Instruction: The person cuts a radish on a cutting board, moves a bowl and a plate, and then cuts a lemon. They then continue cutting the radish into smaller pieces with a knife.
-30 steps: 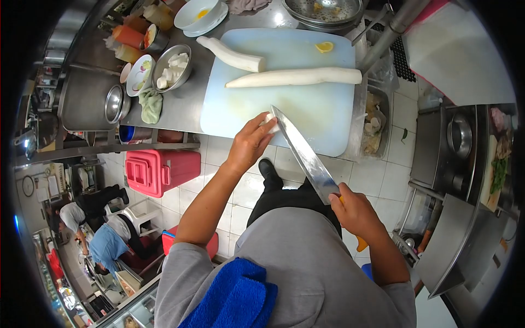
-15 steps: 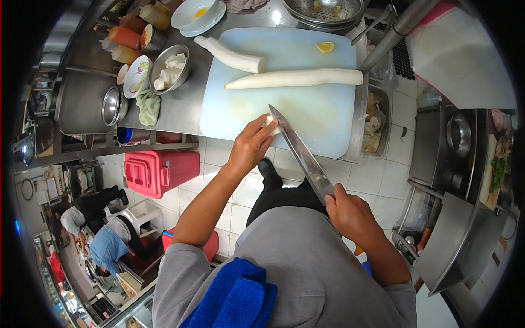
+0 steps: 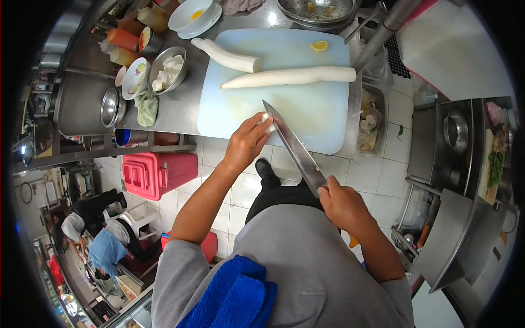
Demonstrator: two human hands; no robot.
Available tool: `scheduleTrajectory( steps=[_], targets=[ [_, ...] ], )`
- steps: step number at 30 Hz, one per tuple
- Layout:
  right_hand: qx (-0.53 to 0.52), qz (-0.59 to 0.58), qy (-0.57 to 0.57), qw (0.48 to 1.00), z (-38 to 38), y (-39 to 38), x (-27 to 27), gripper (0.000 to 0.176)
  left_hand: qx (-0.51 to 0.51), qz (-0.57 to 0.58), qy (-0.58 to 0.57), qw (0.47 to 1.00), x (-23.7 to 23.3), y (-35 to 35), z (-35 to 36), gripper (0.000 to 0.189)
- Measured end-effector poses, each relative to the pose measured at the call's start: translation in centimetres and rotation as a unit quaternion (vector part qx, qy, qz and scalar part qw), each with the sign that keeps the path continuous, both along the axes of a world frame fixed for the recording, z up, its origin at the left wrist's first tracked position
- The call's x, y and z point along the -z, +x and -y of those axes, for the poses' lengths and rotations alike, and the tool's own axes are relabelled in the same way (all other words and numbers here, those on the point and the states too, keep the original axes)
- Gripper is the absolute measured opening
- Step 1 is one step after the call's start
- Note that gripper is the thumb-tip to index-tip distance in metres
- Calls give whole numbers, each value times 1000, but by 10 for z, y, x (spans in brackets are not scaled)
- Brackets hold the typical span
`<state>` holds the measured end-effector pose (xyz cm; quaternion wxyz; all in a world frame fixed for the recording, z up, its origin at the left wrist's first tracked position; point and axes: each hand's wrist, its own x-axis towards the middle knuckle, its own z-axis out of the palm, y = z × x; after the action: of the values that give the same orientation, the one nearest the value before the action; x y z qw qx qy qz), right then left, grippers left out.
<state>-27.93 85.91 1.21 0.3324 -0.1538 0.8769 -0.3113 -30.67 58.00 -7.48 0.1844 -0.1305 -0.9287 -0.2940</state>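
In my right hand [image 3: 345, 203] is the handle of a large kitchen knife [image 3: 295, 147], its long blade pointing up and left over the near edge of the cutting board [image 3: 229, 120]. My left hand [image 3: 245, 143] pinches a small white piece of root [image 3: 266, 123] right beside the blade. Two long peeled white roots, which look like daikon, lie farther back on the board: a straight one [image 3: 290, 77] and a curved, shorter one [image 3: 227, 56]. A metal bowl [image 3: 182, 80] left of the board contains white chunks.
A lemon wedge [image 3: 319, 46] lies at the board's far right. Near the bowl are a green cloth [image 3: 146, 108] and a white dish [image 3: 134, 78]. A colander [image 3: 320, 10] stands behind. Below the counter is a red bin [image 3: 159, 175]. Two people [image 3: 109, 246] are at lower left.
The whole view has shifted slightly. Both hands remain in nearly the same pose, with the knife blade still against or close to the white piece.
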Motion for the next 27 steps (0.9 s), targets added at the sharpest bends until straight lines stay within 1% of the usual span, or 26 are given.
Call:
scheduleTrajectory(
  steps=[3, 5, 7, 9, 10, 12, 13, 15, 16, 18, 25, 27],
  targets=[
    [-4, 2, -21, 1000, -13, 0, -3, 29, -4, -4, -16, 1000, -2, 0, 0, 46],
    [-5, 14, -12, 1000, -16, -1, -3, 29, -8, -9, -27, 1000, -3, 0, -1, 46],
    [-6, 28, -4, 1000, -19, 0, -1, 29, -7, 16, -25, 1000, -5, 0, -1, 47],
    [8, 27, -45, 999, -22, 2, 6, 28, -12, 26, -25, 999, -6, 1, -4, 48],
    [6, 27, -47, 998, -22, 2, 5, 28, -16, 36, -24, 999, -7, 1, -4, 48],
    [16, 79, -9, 997, -23, -1, 1, 29, -18, 59, -24, 998, -10, 2, -4, 48],
    [16, 79, -9, 997, -24, -3, 1, 29, -19, 82, -20, 996, -11, 3, -4, 48],
    [13, 133, -12, 991, -26, -7, 1, 31, -13, 68, -29, 997, -9, 2, -3, 48],
    [13, 133, -13, 991, -26, -8, 1, 31, -8, 52, -37, 998, -8, 2, -2, 48],
    [35, 195, -32, 980, -24, -12, 0, 34, -9, 50, -32, 998, -6, 2, -2, 49],
    [34, 226, -36, 973, -27, -16, 15, 37, -4, 43, -14, 999, -4, 1, -1, 48],
    [46, 239, -54, 969, -24, -16, 19, 37, -3, 48, -17, 999, -8, 1, -1, 48]
  ],
)
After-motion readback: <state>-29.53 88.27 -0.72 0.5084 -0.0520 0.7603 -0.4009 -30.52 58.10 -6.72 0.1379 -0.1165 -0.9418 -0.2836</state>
